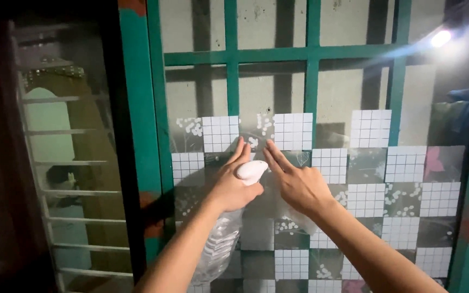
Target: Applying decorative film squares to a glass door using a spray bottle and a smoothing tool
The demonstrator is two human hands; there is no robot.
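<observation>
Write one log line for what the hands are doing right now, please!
left hand: grips spray bottle by white nozzle | right hand: two fingers on checkered window glass | green grille behind pane

This looks like a home, seen at a window after dark. A glass pane (278,92) sits in a teal-painted frame (139,108) with teal bars (311,54) crossing behind it, the sort of grille fitted to a house window. The lower part of the glass carries a decorative privacy film (370,130) of white grid squares alternating with clear squares printed with small flowers. A lamp's reflection (441,38) glares in the upper right of the pane. On the far left, a second, darker window (66,163) with pale horizontal bars shows an arched opening and wall beyond, like a neighbouring room or house.
</observation>
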